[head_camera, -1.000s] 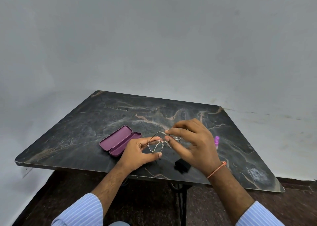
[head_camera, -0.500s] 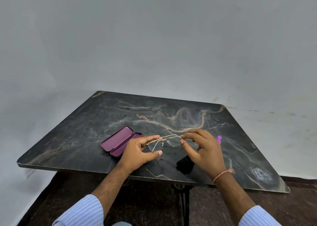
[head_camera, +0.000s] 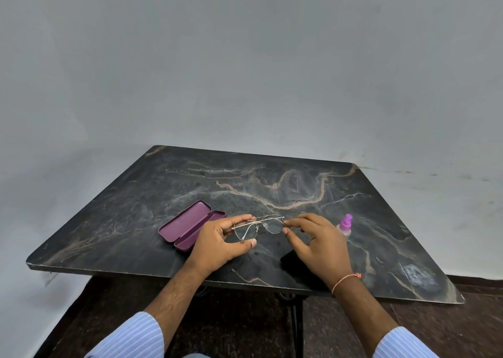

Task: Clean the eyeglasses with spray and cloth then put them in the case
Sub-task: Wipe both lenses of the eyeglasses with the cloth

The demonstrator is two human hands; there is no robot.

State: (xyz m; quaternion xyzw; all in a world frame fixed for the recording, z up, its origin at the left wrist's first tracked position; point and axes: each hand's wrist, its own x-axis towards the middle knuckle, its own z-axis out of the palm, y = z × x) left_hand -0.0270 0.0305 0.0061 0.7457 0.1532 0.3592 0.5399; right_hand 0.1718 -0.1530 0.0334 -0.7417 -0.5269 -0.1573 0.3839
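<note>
Unfolded since a moment ago, the eyeglasses [head_camera: 258, 226] now sit spread between both hands just below the middle of the frame, lenses facing up and held a little above the dark marble table [head_camera: 190, 183]. A second earlier the right hand arched over the frame, hiding much of it; it has since drawn back to the right end, so both lenses show plainly.

The left hand [head_camera: 220, 244] pinches the left end of the wire frame between forefinger and thumb, one folded arm of the glasses slanting down inside its grip. The right hand [head_camera: 317, 246] has its forefinger and thumb closed on the right rim, the other fingers loosely spread.

Just left of the hands, the purple case [head_camera: 190, 228] lies open on the table, lid flat. At right, a small spray bottle [head_camera: 346, 225] with a pink cap stands near the right hand, partly hidden by it. A black cloth [head_camera: 288, 259] peeks from beneath the right palm.

With the glasses presented flat and the spray within reach, the person appears to be readying or checking the lenses; whether they have been sprayed yet cannot be told. Casing them is not yet done.
</note>
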